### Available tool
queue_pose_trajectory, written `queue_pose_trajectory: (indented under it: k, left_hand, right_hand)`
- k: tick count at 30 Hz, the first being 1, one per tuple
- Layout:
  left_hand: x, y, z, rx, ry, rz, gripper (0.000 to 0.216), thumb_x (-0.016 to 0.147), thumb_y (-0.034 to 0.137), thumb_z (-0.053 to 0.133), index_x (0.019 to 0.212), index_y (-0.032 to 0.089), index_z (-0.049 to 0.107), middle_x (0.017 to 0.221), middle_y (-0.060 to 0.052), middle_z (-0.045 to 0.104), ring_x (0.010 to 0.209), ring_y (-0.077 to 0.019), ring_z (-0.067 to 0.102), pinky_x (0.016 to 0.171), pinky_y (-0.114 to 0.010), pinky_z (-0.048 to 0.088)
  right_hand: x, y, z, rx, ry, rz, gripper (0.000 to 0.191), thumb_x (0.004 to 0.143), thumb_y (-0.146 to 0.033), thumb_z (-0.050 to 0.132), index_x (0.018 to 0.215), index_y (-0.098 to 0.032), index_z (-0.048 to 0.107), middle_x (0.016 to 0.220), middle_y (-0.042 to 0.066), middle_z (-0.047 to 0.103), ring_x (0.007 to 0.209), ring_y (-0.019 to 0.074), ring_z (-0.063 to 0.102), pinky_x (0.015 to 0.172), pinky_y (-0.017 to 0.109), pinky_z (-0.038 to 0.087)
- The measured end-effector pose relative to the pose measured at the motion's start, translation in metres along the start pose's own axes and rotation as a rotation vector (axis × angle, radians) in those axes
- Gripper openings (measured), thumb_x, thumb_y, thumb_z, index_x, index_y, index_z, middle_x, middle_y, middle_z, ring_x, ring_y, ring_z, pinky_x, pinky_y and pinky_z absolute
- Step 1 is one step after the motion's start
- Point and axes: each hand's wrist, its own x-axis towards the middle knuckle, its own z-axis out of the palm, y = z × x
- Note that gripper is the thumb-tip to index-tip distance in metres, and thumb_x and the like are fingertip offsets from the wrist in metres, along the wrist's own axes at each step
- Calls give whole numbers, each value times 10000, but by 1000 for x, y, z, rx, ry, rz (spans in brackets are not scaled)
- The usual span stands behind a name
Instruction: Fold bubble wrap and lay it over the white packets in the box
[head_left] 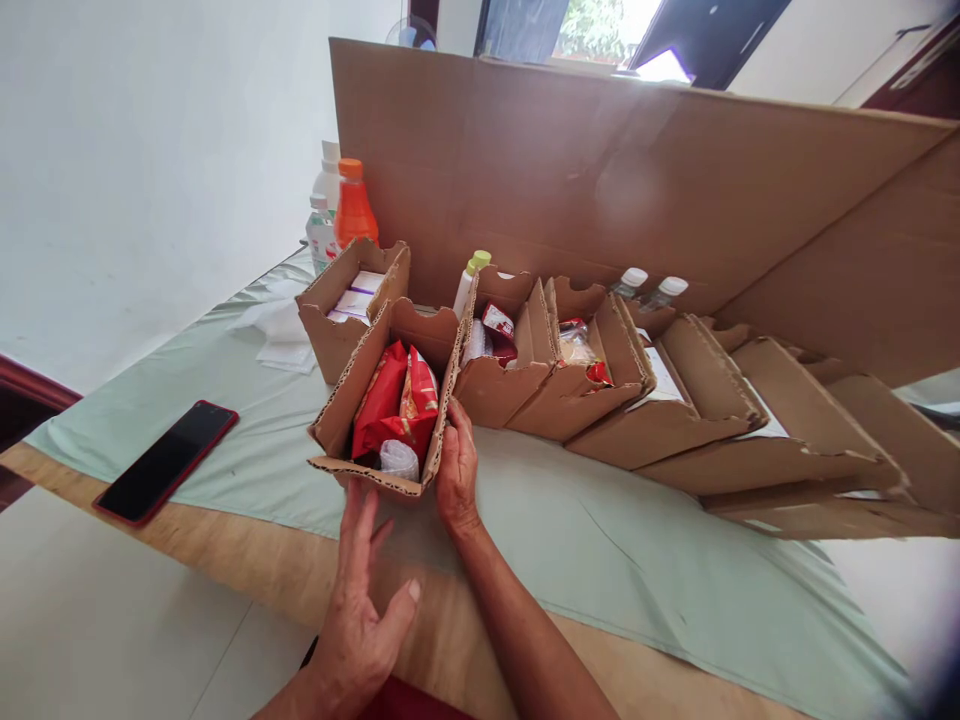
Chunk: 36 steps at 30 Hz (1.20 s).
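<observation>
Head view: carton [424,328] of red packets [381,398] set near table's front edge [255,545], long axis pointing away; right wall touched by nearer right hand [457,470], grip unclear; left hand [358,610], fingers spread, held by front wall.

Cannot read a single word, brand or number anywhere. Can make out only printed patterns, too small or blurred to decipher, on the red packets [420,390] in the nearest cardboard box [422,330], on the red-and-white package [498,320] in the next box [502,388] rightward, and on the white-capped bottle [321,238] behind.
</observation>
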Motion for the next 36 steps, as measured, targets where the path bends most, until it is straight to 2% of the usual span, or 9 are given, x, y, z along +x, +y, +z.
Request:
queue_pose_trajectory:
  k: [6, 12, 18, 23, 26, 29, 32, 34, 36]
  left_hand:
    - [35, -4, 31, -142, 32, -28, 818, 939, 202, 603, 1629, 373, 197, 1750, -47, 73, 1586, -316, 221, 1207, -476, 421]
    - [94, -7, 62, -190, 99, -63, 822, 901, 268, 641, 1612, 294, 231, 1744, -102, 7, 1587, -334, 202, 1211, -472, 408]
    - [139, -14, 74, -125, 108, -59, 851, 839, 234, 648, 1594, 266, 257, 1732, -135, 43, 1576, -352, 228, 1197, -491, 418]
    - [149, -24, 78, -67, 95, -36, 882, 795, 208, 626, 1590, 248, 246, 1718, -169, 113, 1547, -356, 303, 1172, -508, 443]
    - [148, -23, 61, -12, 108, 19, 862, 798, 208, 628, 1582, 231, 271, 1690, -183, 211, 1531, -348, 338, 1169, -511, 440]
    - [162, -12, 18, 263, 191, 271, 798, 833, 209, 630, 1568, 236, 322, 1703, -167, 199, 1567, -344, 255, 1224, -538, 346]
    - [203, 7, -35, 635, 278, 543, 762, 828, 167, 621, 1549, 216, 379, 1717, -158, 184, 1592, -349, 174, 1278, -561, 185]
    - [238, 21, -62, 826, 262, 587, 730, 785, 153, 647, 1492, 207, 476, 1716, -146, 213, 1601, -369, 115, 1276, -579, 155]
    - [267, 31, -78, 985, 152, 555, 551, 752, 159, 689, 1301, 192, 654, 1686, -149, 309, 1593, -406, 128, 1264, -614, 148]
  right_hand:
    - [-8, 25, -6, 9, 10, 103, 517, 1033, -544, 377, 1337, -193, 605, 1421, 142, 611, 1342, 254, 541, 1182, 475, 371]
    - [-8, 40, -6, 30, 12, 133, 520, 1001, -578, 426, 1282, -189, 626, 1411, 159, 607, 1325, 273, 551, 1156, 480, 401]
    - [-10, 45, -8, 56, -3, 144, 494, 985, -547, 458, 1303, -206, 620, 1441, 146, 596, 1340, 265, 559, 1155, 460, 412]
    - [-10, 42, -9, 63, 6, 145, 495, 990, -553, 449, 1300, -210, 627, 1447, 134, 597, 1342, 257, 557, 1159, 451, 408]
    - [-9, 41, -8, 60, 18, 155, 479, 994, -542, 459, 1287, -206, 634, 1434, 138, 605, 1339, 261, 555, 1164, 469, 396]
    - [-8, 43, -6, 61, 19, 165, 471, 999, -535, 453, 1280, -205, 635, 1421, 143, 608, 1295, 260, 582, 1119, 471, 439]
    - [-8, 46, -4, 55, 24, 168, 459, 993, -531, 459, 1260, -205, 639, 1406, 142, 617, 1279, 256, 588, 1102, 470, 450]
    - [-7, 47, -3, 46, 26, 165, 442, 986, -522, 471, 1243, -207, 646, 1392, 136, 629, 1283, 255, 585, 1107, 468, 444]
    - [-7, 46, -3, 34, 29, 160, 430, 977, -512, 482, 1228, -207, 652, 1373, 133, 643, 1276, 254, 590, 1108, 463, 441]
